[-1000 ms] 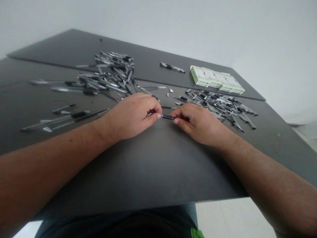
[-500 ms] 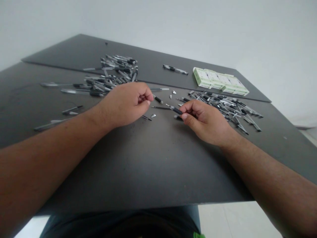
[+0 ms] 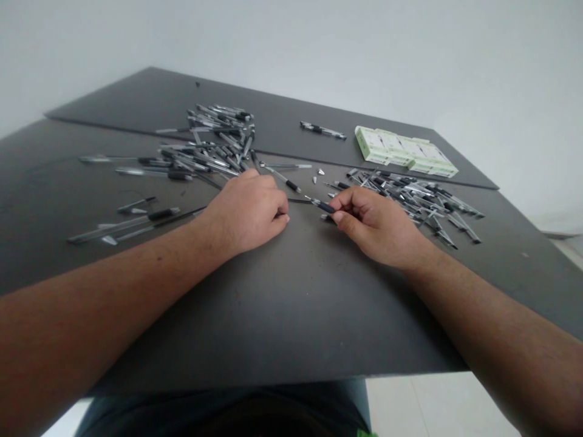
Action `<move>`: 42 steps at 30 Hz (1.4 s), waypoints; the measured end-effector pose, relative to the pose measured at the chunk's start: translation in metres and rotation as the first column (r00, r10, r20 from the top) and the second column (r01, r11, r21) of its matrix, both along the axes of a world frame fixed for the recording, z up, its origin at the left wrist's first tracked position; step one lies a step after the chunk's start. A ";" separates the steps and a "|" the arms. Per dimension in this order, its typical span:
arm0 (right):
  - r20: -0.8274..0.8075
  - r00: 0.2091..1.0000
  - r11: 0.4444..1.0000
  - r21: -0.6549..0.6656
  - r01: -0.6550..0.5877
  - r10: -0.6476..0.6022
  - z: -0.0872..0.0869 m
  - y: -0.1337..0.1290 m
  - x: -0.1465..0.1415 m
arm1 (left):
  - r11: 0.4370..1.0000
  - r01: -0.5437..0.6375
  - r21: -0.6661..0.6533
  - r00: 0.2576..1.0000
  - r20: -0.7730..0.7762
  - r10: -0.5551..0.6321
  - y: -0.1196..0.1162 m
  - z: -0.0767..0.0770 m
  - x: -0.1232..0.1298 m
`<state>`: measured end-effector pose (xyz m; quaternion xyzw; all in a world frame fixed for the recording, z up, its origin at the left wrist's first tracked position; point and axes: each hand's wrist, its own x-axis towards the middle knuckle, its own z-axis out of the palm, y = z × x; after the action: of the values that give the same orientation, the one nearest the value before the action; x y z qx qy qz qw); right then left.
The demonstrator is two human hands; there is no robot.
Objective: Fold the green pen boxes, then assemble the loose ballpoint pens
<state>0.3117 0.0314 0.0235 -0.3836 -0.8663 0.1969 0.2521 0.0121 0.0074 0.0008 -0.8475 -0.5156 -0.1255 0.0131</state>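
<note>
My right hand [image 3: 376,224] pinches a pen [image 3: 324,206] by its black grip, between thumb and forefinger. Its bare, thin refill point faces left, toward my other hand. My left hand [image 3: 255,209] rests low at the tabletop with fingers curled together; whatever lies in or under the fingertips is hidden. Just beyond it lies a clear pen barrel with a black grip [image 3: 291,185]. Two small silver cone tips [image 3: 320,172] sit on the table behind the pen I hold. A dark refill [image 3: 298,201] runs between my hands, partly covered by the left one.
A heap of clear and black pens [image 3: 204,155] spreads at the left, and another pile of pen parts [image 3: 419,194] at the right. Pale green boxes [image 3: 405,152] lie behind the right pile. One pen [image 3: 322,130] lies apart near the back of the grey table [image 3: 291,303].
My left hand has come down and slightly nearer onto the table, covering the spot where a silver cone tip lay. The right hand keeps its pen almost still.
</note>
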 end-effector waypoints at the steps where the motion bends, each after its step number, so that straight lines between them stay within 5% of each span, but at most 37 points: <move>1: 0.000 1.000 1.000 -0.002 0.000 0.000 0.000 0.000 0.000 | 1.000 -0.002 -0.013 1.000 -0.014 0.002 0.000 0.001 0.001; 17: -0.010 0.999 0.999 -0.021 -0.038 0.037 0.000 -0.003 -0.002 | 0.998 0.051 0.035 0.999 0.008 -0.052 0.001 -0.010 0.004; 21: -0.087 0.996 0.991 -0.130 -0.025 0.014 -0.005 0.000 -0.001 | 0.989 0.105 0.107 0.984 0.134 -0.119 0.002 -0.008 0.002; 23: -0.184 0.982 0.955 -0.297 -0.019 -0.038 -0.009 0.001 -0.002 | 0.978 0.142 0.150 0.951 0.255 -0.177 0.000 -0.005 0.002; 26: -0.380 0.915 0.826 -0.553 -0.109 -0.134 -0.014 -0.002 -0.006 | 0.968 0.171 0.183 0.896 0.379 -0.230 -0.005 0.001 0.003; 29: -0.486 0.854 0.716 -0.662 -0.221 -0.185 -0.016 -0.007 -0.010 | 0.979 0.148 0.139 0.882 0.430 -0.194 -0.012 0.006 0.006; 31: -0.489 0.853 0.693 -0.680 -0.240 -0.185 -0.015 -0.008 -0.011 | 0.992 0.101 0.081 0.876 0.465 -0.128 -0.016 0.009 0.007; 37: -0.345 0.937 0.798 -0.580 -0.165 -0.057 -0.010 -0.005 -0.005 | 0.999 -0.040 -0.016 0.822 0.567 0.042 -0.019 0.017 0.009; 42: -0.130 0.991 0.955 -0.295 -0.028 -0.011 -0.005 -0.002 0.001 | 0.997 -0.049 -0.053 0.778 0.625 0.071 -0.015 0.015 0.009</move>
<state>0.3125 0.0297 0.0182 -0.3995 -0.8105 0.3503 0.2467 0.0207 -0.0073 0.0155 -0.7409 -0.5196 -0.3906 -0.1689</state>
